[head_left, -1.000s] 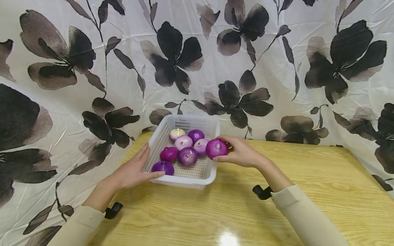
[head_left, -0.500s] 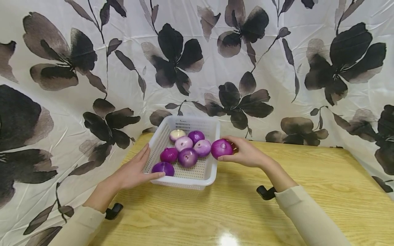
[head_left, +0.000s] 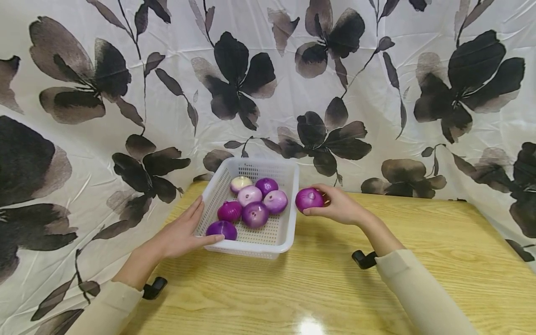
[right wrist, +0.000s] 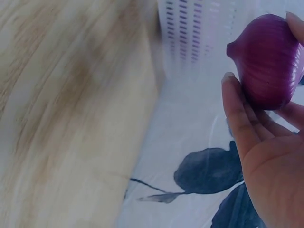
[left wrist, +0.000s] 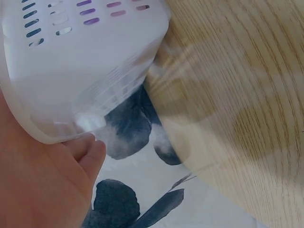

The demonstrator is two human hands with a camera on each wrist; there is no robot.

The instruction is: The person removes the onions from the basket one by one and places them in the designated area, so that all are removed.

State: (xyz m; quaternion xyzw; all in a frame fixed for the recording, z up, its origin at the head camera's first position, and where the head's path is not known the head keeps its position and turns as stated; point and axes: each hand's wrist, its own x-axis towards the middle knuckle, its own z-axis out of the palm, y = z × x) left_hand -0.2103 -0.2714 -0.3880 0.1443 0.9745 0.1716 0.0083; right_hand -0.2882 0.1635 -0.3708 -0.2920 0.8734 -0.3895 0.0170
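Observation:
A white plastic basket point(head_left: 286, 237) with slotted sides stands on the table, with several onions in it, purple to pale. My left hand point(head_left: 177, 238) grips its near left corner, thumb over the rim near a dark purple onion point(head_left: 222, 229) and fingers along the outer side. In the left wrist view, fingertips point(left wrist: 97, 154) show beneath the basket's rim. Just right of the basket, my right hand point(head_left: 337, 205) holds a red onion point(head_left: 309, 199) between thumb and fingers. The right wrist view shows this onion point(right wrist: 268, 61) whole, its pointed end towards the left.
The wooden table point(head_left: 268, 288) reaches away to the right and towards me. Behind it and at the left hangs a white cloth point(head_left: 259, 23) with dark flowers. Black wrist mounts point(head_left: 363, 259) sit under both forearms.
My right hand has moved right with the red onion, from over the basket's right rim to outside it. The left hand and the basket have stayed in place.

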